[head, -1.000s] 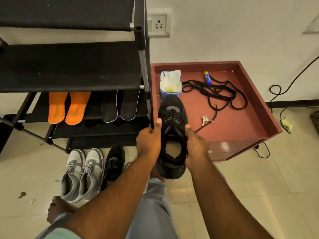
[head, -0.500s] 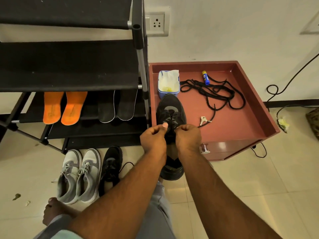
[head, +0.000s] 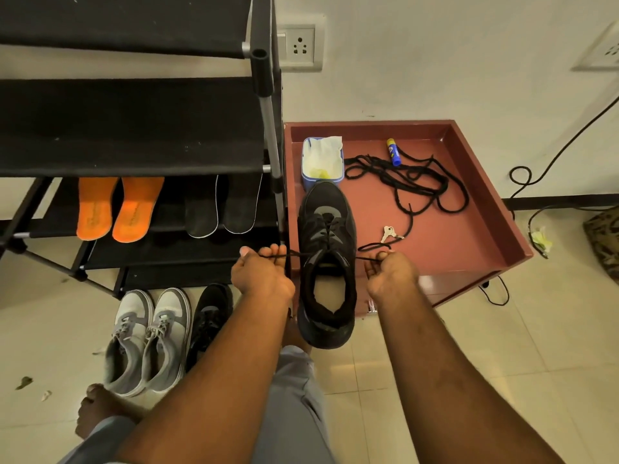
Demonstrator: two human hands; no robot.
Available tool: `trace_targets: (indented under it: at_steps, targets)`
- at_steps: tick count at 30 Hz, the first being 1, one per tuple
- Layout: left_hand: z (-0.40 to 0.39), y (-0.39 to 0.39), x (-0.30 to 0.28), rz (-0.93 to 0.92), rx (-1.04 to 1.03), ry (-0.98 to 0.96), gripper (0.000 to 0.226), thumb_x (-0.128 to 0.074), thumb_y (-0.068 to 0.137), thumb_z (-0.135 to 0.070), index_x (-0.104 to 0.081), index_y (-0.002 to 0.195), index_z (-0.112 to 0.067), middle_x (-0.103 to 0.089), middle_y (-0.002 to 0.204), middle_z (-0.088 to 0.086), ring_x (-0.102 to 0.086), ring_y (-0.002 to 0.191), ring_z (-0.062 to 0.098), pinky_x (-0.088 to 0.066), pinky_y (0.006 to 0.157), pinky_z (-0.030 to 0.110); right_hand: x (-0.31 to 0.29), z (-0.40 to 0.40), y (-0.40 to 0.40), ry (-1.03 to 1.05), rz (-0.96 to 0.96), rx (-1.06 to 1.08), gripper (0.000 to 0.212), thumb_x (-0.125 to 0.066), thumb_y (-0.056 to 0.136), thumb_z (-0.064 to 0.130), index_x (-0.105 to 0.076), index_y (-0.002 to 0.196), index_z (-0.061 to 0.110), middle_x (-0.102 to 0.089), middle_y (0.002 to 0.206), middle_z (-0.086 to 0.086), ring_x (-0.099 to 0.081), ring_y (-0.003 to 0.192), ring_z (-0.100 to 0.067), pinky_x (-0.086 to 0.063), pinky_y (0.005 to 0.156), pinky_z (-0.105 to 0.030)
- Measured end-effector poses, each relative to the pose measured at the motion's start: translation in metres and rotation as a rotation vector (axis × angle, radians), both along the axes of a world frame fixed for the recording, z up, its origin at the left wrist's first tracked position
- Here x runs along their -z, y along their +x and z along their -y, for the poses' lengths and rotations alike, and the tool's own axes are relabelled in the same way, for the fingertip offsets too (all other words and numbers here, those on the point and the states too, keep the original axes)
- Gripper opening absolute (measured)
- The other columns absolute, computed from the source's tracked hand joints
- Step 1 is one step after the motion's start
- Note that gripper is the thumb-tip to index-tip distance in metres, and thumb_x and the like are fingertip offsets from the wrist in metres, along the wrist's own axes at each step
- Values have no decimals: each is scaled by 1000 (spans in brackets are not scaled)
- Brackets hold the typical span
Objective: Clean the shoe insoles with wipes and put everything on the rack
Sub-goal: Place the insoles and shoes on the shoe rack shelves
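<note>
Black shoe (head: 326, 262): centre of the head view, toe pointing up the frame, its front half over the near left corner of the red tray (head: 445, 259) and its heel hanging off the near edge, above the floor tiles.
Left hand (head: 263, 276): your fingers curl around one lace end, pinching it just left of the shoe; the lace runs taut to the eyelets.
Right hand (head: 390, 274): your fingers pinch the other lace end just right of the shoe, pulled outward.
Wipes tub (head: 323, 160): blue, a white wipe sticking up, in the tray's far left corner, just beyond the shoe's toe.
Loose laces (head: 412, 182): black tangle in the middle of the tray; keys (head: 390, 233) lie near them, a small blue stick (head: 393, 152) at the far side.
Rack (head: 134, 128): black, left half of the frame.
Orange insoles (head: 117, 209): side by side on a lower shelf.
Dark insoles (head: 222, 205): right of the orange pair, same shelf.
Grey sneakers (head: 147, 339): on the floor, lower left, in front of the rack.
Second black shoe (head: 209, 321): just right of the grey pair.
</note>
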State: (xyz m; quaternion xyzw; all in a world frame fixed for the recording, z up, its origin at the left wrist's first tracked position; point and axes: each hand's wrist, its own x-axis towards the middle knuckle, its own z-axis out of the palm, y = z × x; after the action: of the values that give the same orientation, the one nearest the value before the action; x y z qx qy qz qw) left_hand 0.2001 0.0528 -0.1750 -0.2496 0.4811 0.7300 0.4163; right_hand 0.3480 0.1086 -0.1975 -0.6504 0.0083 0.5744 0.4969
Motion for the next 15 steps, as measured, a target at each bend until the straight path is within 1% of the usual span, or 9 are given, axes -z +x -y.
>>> trace_targets:
  at_steps: [2, 3, 5, 6, 8, 11, 13, 14, 15]
  targets:
    - [-2, -3, -6, -2, -2, 22, 27, -38, 108, -22, -49, 85, -12, -44, 64, 3, -53, 61, 15, -57, 70, 33, 1, -6, 2, 8, 4, 1, 32, -32, 89, -4, -47, 67, 14, -45, 61, 1, -43, 53, -11, -37, 51, -22]
    - [-3, -5, -8, -9, 6, 30, 27, -39, 108, -22, -49, 85, -11, -44, 65, 3, -54, 61, 15, -58, 76, 36, 0, -9, 1, 17, -3, -1, 31, -34, 91, -2, -47, 68, 15, -45, 61, 1, -42, 52, -10, -36, 50, -22]
    - [-3, -7, -11, -32, 73, 55, 23, -41, 107, -23, -53, 93, -9, -49, 68, 3, -58, 66, 15, -57, 87, 39, -4, -12, 0, 63, -11, -13, 27, -36, 93, 3, -50, 74, 17, -45, 59, 3, -41, 49, -9, -36, 50, -22]
    - [-3, -8, -15, -44, 137, 83, 21, -43, 106, -24, -54, 99, -9, -52, 70, 3, -61, 69, 16, -57, 89, 39, -8, -12, -1, 101, -6, -35, 24, -37, 92, 3, -51, 79, 18, -46, 59, 3, -43, 48, -9, -37, 50, -22]
    - [-2, -12, -26, -99, 309, 147, 16, -49, 104, -25, -57, 109, -12, -58, 72, 2, -64, 71, 15, -57, 87, 38, -22, -9, 0, 212, 9, -110, 20, -38, 93, 3, -49, 90, 19, -48, 59, 3, -50, 50, -11, -44, 55, -24]
    - [-5, -10, -61, -308, 549, 198, 8, -57, 99, -17, -62, 105, -14, -61, 68, -1, -61, 63, 11, -56, 81, 35, -57, -7, 2, 417, 40, -266, 18, -45, 96, 3, -52, 90, 18, -54, 64, 0, -57, 56, -13, -52, 68, -32]
    - [-8, -7, -85, -429, 610, 186, 9, -60, 98, -14, -66, 104, -14, -63, 67, -1, -60, 64, 11, -56, 77, 32, -82, -6, 1, 517, 76, -387, 17, -48, 96, 2, -57, 89, 16, -59, 65, -1, -60, 59, -14, -53, 77, -34]
    - [-9, -4, -95, -463, 618, 182, 9, -61, 97, -14, -67, 104, -15, -64, 68, -1, -60, 65, 11, -56, 76, 31, -93, -5, 0, 545, 84, -426, 17, -48, 96, 3, -59, 89, 14, -61, 66, -1, -60, 60, -14, -53, 78, -34]
    - [-9, -2, -101, -472, 606, 176, 9, -60, 97, -14, -68, 103, -15, -64, 68, -2, -60, 65, 10, -55, 75, 31, -98, -5, 0, 550, 86, -443, 18, -48, 96, 3, -60, 89, 14, -61, 66, -1, -60, 60, -14, -53, 77, -33]
